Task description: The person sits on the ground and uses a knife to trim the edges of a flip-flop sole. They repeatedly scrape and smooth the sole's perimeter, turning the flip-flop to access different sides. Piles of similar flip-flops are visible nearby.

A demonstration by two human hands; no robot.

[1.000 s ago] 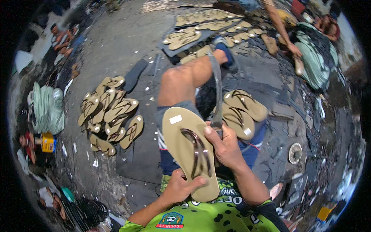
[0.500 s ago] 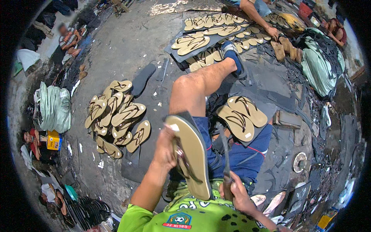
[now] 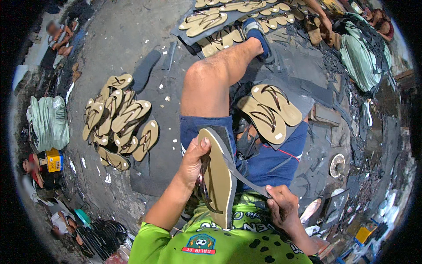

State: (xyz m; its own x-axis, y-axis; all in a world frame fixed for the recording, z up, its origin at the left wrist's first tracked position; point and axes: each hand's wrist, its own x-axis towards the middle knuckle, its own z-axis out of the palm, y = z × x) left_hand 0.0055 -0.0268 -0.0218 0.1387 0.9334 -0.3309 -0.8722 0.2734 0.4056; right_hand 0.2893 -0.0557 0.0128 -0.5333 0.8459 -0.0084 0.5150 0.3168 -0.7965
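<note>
1. The left hand (image 3: 193,165) has its grip clamped on a tan flip-flop (image 3: 217,180), held on edge above the person's lap, toe end up, dark straps facing left.
2. The right hand (image 3: 283,209) has its grip closed on a thin dark tool (image 3: 246,176) that lies against the flip-flop's grey underside.
3. Two finished tan flip-flops (image 3: 268,112) rest on a grey sheet (image 3: 303,99) over the right thigh, just beyond the hands.
4. A heap of flip-flops (image 3: 116,119) lies on the floor (image 3: 132,39) to the left, well apart.
5. More flip-flops in rows (image 3: 228,20) lie past the raised knee (image 3: 206,79), which stands between them and the hands.
</note>
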